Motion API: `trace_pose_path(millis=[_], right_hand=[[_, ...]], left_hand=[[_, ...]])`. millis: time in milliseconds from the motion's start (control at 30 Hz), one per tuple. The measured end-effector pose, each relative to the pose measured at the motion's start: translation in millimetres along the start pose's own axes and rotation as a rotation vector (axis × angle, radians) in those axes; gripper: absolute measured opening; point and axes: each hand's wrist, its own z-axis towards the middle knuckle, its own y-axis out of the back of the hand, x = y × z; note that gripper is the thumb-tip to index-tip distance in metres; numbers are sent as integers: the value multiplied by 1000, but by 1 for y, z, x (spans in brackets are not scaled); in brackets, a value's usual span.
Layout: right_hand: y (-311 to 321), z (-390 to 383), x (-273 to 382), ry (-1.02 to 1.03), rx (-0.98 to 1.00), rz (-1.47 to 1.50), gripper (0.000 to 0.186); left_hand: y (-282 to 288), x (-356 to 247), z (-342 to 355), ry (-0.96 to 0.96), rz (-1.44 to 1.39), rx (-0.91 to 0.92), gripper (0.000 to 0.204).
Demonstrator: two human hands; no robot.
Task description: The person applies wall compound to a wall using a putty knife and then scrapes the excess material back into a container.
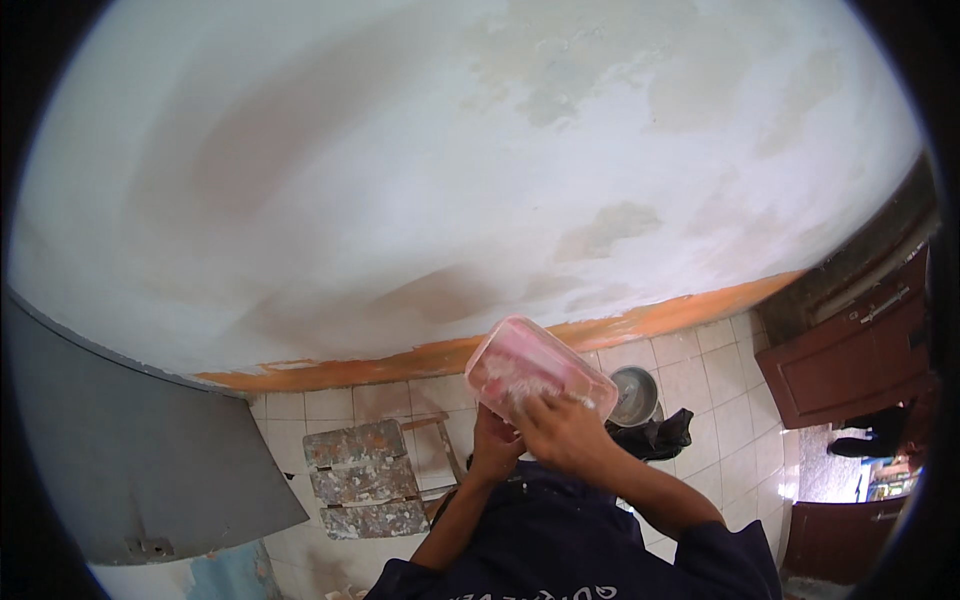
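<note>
A pink translucent plastic tub [497, 345] is held in front of my body, tilted so that its inside shows. Clumpy white paste or powder [522, 380] lies in it. My left hand [494, 446] is closed on the tub's near side from below. Over the near edge reaches my right hand [560, 430], its fingers bent down into the white stuff. Those fingertips are covered, and whether a small tool is between them I cannot make out. Beyond the tub rises a white wall [400, 190] with grey and brownish patches.
An orange band [400, 365] runs along the wall's foot. At left stand a paint-spattered wooden chair [365, 480] and a grey panel [130, 450]. A metal basin [634, 395] and black plastic bag [655, 437] sit right. Brown doors [850, 345] and a person's dark shoe [850, 447] show far right.
</note>
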Motion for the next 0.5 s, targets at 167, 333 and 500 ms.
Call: trace_pose_path(millis=[167,333,500], right_hand=[[16,-7,-7,9,-128,74,38],[24,-2,-26,-198,-206,-43,38],[7,-22,-13,-103,-188,16,33]], left_hand=[[0,-1,-2,54,-116,-36,82],[-1,6,-4,38,-269,-71,83],[3,3,3,-4,-261,-69,85]])
